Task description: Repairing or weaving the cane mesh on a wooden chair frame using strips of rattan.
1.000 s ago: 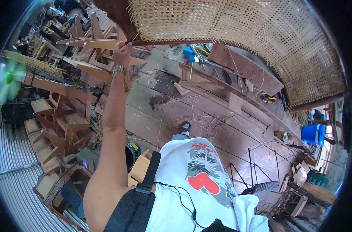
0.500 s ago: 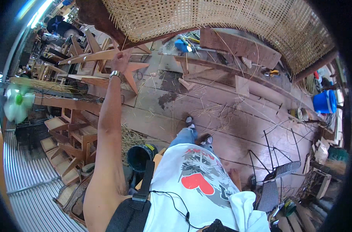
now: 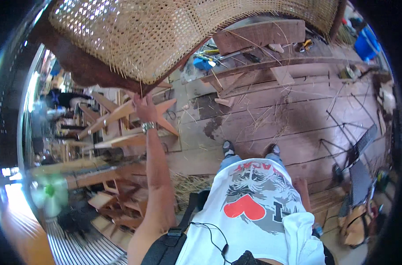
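Note:
A woven cane panel (image 3: 174,35) in a dark wooden frame (image 3: 84,59) fills the top of the view. Raised at the end of my outstretched arm, my left hand (image 3: 144,108) is closed at the frame's lower corner, a loose cane strand by its fingers. A metal-banded watch circles that wrist. My right hand (image 3: 301,192) hangs low beside the white shirt; only a bit of it shows and its fingers are hidden.
Unfinished wooden chair frames (image 3: 117,117) stand behind my left hand. A low bench (image 3: 271,66) carries a plank, pliers (image 3: 305,45) and other tools. Black metal-legged chairs (image 3: 357,150) lie at right, near a blue bucket (image 3: 367,44). Cane scraps litter the plank floor; a fan (image 3: 50,192) is at left.
The view has turned and shifted, so the cane panel appears farther left and its corner lower. My left hand stays at that corner. My feet now stand side by side.

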Demonstrator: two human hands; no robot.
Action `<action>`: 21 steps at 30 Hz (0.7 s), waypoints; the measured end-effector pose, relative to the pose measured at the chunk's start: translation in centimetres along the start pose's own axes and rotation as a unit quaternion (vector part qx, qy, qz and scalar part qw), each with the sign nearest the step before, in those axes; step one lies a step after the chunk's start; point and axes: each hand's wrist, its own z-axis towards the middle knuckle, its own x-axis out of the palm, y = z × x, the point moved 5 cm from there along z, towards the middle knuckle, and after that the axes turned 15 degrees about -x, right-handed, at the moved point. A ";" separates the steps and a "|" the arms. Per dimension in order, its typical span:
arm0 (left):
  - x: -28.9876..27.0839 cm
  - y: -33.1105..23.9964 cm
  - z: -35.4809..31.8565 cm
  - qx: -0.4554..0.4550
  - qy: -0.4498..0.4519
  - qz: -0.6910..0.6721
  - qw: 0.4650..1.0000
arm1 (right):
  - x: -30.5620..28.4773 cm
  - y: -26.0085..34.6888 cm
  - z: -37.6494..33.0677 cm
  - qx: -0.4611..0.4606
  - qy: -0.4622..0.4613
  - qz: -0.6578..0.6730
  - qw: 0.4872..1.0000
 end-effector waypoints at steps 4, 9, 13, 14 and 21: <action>1.3 -2.6 -0.4 -0.030 0.144 -0.144 0.979 | 5.1 3.6 1.2 0.241 -0.008 0.245 0.939; 2.0 -0.8 1.6 0.027 0.127 -0.103 0.986 | 9.8 9.0 2.8 0.264 -0.035 0.241 0.933; 1.0 -2.5 2.1 0.044 0.140 -0.074 0.986 | 12.7 11.4 4.0 0.274 -0.044 0.225 0.934; 1.2 -2.4 2.2 0.040 0.163 -0.065 0.984 | 13.2 11.7 4.3 0.275 -0.045 0.220 0.935; -0.3 -0.4 1.5 0.013 0.178 -0.141 0.974 | 12.0 11.2 8.9 0.249 -0.001 0.197 0.948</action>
